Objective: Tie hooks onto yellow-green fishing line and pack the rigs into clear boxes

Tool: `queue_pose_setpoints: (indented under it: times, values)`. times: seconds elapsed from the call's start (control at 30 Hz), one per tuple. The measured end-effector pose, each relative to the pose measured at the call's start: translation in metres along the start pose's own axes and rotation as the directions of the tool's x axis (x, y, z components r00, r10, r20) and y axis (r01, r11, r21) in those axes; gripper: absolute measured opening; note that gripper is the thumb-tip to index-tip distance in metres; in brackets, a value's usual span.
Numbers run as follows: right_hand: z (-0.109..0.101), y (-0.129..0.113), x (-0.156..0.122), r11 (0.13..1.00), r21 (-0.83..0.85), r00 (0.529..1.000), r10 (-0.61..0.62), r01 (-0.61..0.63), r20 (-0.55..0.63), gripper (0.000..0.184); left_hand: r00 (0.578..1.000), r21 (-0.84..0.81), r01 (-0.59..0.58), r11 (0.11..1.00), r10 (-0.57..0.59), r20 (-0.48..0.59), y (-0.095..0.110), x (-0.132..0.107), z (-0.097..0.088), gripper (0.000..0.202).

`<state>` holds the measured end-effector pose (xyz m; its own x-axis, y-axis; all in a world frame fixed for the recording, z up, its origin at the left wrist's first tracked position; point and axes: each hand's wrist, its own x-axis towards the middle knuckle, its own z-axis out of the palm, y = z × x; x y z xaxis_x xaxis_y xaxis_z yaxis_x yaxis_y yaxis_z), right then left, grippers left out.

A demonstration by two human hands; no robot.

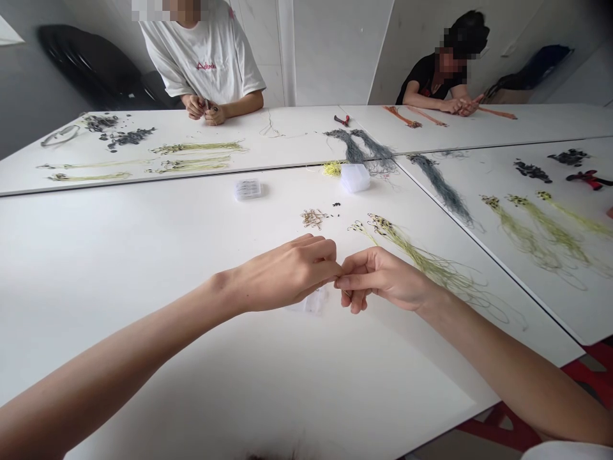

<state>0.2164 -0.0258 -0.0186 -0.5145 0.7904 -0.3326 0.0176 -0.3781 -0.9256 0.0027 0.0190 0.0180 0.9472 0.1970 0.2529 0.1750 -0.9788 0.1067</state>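
My left hand [299, 269] and my right hand [378, 278] meet above the white table, fingertips pinched together. Whatever lies between them is too small to make out; a thin sliver shows below the right fingers. Beneath the hands, partly covered, is a small clear plastic piece [311, 302]. Just beyond them sits a loose pile of bronze-coloured fish hooks [313, 218], with tiny black pieces [336, 204] beside it. Right of that lies a bundle of yellow-green lines [421, 255] with dark hooks at its far end.
A clear case [248, 188], a translucent tub [355, 178] and bright yellow cord [332, 168] stand farther back. Grey line bundles [443, 188] lie across the table seam. Two people work opposite, one in a white shirt [201, 64], one in a black shirt [416, 80]. Red-handled pliers [589, 179] lie right.
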Motion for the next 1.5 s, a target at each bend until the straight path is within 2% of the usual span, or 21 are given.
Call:
queue_pose_setpoints:
  times: [0.17, 0.37, 0.47, 0.57, 0.63, 0.73, 0.83, 0.93, 1.03, 1.27, 1.4, 1.5]
  values:
    - [0.003, 0.003, 0.0, 0.992, -0.055, 0.989, -0.12, 0.116, -0.089, 0.027, 0.992, -0.088, 0.077, 0.993, -0.084, -0.089, -0.007, -0.005, 0.002, 0.024]
    - [0.012, 0.003, -0.002, 0.953, -0.184, 0.927, -0.282, 0.241, -0.246, 0.03, 0.955, -0.113, 0.211, 0.971, -0.23, -0.188, -0.006, -0.011, 0.014, 0.022]
    - [0.014, 0.003, -0.003, 0.932, -0.22, 0.898, -0.343, 0.289, -0.275, 0.031, 0.895, -0.191, 0.332, 0.924, -0.372, -0.247, 0.002, -0.009, 0.021, 0.021]
    - [0.015, 0.004, -0.004, 0.909, -0.263, 0.868, -0.396, 0.324, -0.301, 0.029, 0.817, -0.313, 0.441, 0.841, -0.521, -0.248, 0.011, -0.004, 0.023, 0.019]
    - [0.016, 0.004, -0.004, 0.893, -0.295, 0.843, -0.428, 0.34, -0.325, 0.028, 0.761, -0.43, 0.494, 0.756, -0.615, -0.207, 0.016, -0.002, 0.023, 0.019]
    - [0.019, 0.004, -0.004, 0.875, -0.327, 0.815, -0.463, 0.357, -0.348, 0.027, 0.693, -0.626, 0.528, 0.574, -0.717, -0.073, 0.02, 0.0, 0.025, 0.022]
    - [0.02, 0.004, -0.004, 0.868, -0.339, 0.805, -0.476, 0.364, -0.355, 0.026, 0.66, -0.796, 0.481, 0.367, -0.749, 0.053, 0.019, 0.001, 0.029, 0.023]
    - [0.02, 0.004, -0.004, 0.86, -0.344, 0.793, -0.491, 0.376, -0.361, 0.024, 0.676, -0.919, 0.355, 0.171, -0.726, 0.126, 0.019, 0.002, 0.032, 0.021]
    - [0.019, 0.005, -0.005, 0.853, -0.349, 0.781, -0.505, 0.388, -0.367, 0.022, 0.683, -0.962, 0.267, 0.058, -0.716, 0.147, 0.021, 0.004, 0.034, 0.019]
    - [0.018, 0.003, -0.006, 0.839, -0.387, 0.741, -0.528, 0.382, -0.414, 0.027, 0.633, -0.972, 0.233, 0.023, -0.762, 0.134, 0.025, 0.011, 0.036, 0.018]
    - [0.017, 0.0, -0.008, 0.819, -0.405, 0.686, -0.567, 0.407, -0.456, 0.024, 0.6, -0.986, 0.164, 0.011, -0.795, 0.091, 0.027, 0.023, 0.037, 0.016]
    - [0.016, -0.003, -0.01, 0.778, -0.458, 0.612, -0.625, 0.43, -0.485, 0.022, 0.596, -0.995, 0.094, 0.015, -0.802, 0.044, 0.029, 0.036, 0.041, 0.016]
